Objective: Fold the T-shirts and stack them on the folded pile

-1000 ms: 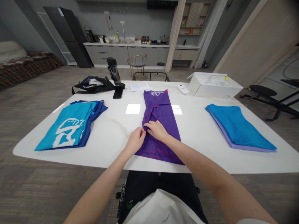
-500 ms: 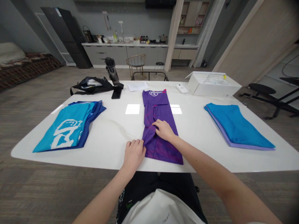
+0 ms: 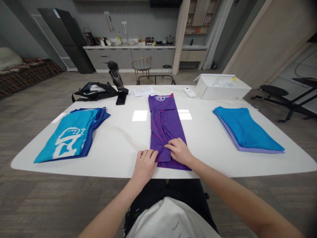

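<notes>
A purple T-shirt (image 3: pixel 166 124), folded into a long narrow strip, lies on the white table in front of me. Its collar, with a white logo, points away from me. My left hand (image 3: pixel 145 164) is closed on the shirt's lower left edge, fingertips on the fabric. At the right side of the folded-over flap, near the hem, my right hand (image 3: pixel 180 152) pinches the cloth with curled fingers. Folds still show along the middle of the flap.
A folded blue shirt pile (image 3: pixel 68 134) with white lettering lies left; folded blue cloth (image 3: pixel 247 127) on lilac lies right. Toward the back are a black bag (image 3: pixel 96 91), bottle (image 3: pixel 115 76), phone (image 3: pixel 121 98), paper (image 3: pixel 144 91), white device (image 3: pixel 190 92) and white box (image 3: pixel 221 87).
The flap of the purple shirt has come down flatter toward the hem. My right hand has moved toward me with it; my left hand has shifted slightly right.
</notes>
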`<state>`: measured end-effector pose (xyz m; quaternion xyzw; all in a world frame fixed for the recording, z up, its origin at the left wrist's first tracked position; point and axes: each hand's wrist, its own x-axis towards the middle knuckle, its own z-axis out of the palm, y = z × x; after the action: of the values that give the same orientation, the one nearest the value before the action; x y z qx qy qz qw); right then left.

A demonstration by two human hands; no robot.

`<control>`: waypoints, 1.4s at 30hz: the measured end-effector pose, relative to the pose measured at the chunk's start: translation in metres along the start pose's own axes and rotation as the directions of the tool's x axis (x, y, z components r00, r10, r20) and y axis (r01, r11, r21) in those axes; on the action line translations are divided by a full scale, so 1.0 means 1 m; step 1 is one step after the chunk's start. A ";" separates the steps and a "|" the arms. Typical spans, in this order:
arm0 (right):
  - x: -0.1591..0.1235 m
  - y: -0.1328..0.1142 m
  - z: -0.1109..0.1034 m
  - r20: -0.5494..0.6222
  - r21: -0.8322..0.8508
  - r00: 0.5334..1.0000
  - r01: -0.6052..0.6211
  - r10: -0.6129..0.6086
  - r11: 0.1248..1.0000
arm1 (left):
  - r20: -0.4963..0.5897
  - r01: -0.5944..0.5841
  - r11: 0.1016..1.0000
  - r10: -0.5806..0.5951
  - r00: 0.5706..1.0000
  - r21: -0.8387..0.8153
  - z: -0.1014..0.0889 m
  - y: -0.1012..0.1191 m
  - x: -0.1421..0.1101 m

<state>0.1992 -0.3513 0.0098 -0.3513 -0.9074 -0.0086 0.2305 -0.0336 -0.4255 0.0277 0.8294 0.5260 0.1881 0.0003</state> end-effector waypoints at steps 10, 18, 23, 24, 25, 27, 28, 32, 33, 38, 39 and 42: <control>-0.020 -0.038 -0.025 -0.034 0.113 0.994 -0.097 0.101 0.989 | -0.167 -0.083 0.996 0.077 0.983 -0.027 -0.001 -0.003 -0.028; -0.030 -0.042 -0.033 0.174 0.089 0.984 -0.053 0.037 0.995 | 0.038 -0.168 0.985 0.170 0.985 -0.048 -0.005 0.002 -0.039; -0.038 -0.044 -0.037 0.158 0.124 0.987 -0.052 0.032 0.991 | 0.100 -0.217 0.973 0.224 0.970 -0.072 -0.016 -0.002 -0.039; -0.039 -0.045 -0.038 0.157 0.132 0.987 -0.045 0.025 0.990 | 0.100 -0.228 0.971 0.234 0.967 -0.070 -0.018 -0.003 -0.039; -0.041 -0.046 -0.039 0.151 0.138 0.988 -0.040 0.019 0.990 | 0.095 -0.236 0.969 0.241 0.966 -0.068 -0.019 -0.003 -0.039; -0.045 -0.046 -0.039 0.132 0.142 0.991 -0.043 0.024 0.989 | 0.090 -0.230 0.971 0.235 0.968 -0.059 -0.018 -0.004 -0.041; -0.047 -0.046 -0.039 0.123 0.141 0.992 -0.052 0.035 0.989 | 0.102 -0.224 0.973 0.230 0.968 -0.060 -0.018 -0.004 -0.042; -0.055 -0.046 -0.040 0.143 0.147 0.988 -0.084 0.063 0.986 | 0.147 -0.215 0.958 0.244 0.959 -0.187 -0.017 -0.004 -0.044; -0.057 -0.046 -0.040 0.161 0.153 0.985 -0.088 0.063 0.984 | 0.139 -0.209 0.950 0.245 0.959 -0.232 -0.017 -0.004 -0.043; -0.061 -0.047 -0.044 0.205 0.199 0.975 -0.125 0.083 0.972 | 0.088 -0.122 0.962 0.148 0.985 -0.246 -0.016 -0.007 -0.030; -0.061 -0.047 -0.044 0.210 0.202 0.973 -0.139 0.096 0.969 | 0.110 -0.109 0.969 0.135 0.985 -0.220 -0.016 -0.008 -0.027; -0.060 -0.046 -0.043 0.259 0.193 0.960 -0.160 0.107 0.968 | 0.199 -0.122 0.974 0.160 0.967 -0.192 -0.013 -0.010 -0.020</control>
<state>0.2260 -0.4316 0.0294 -0.3837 -0.8988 0.1474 0.1522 -0.0545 -0.4410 0.0318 0.8768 0.4434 0.1439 0.1175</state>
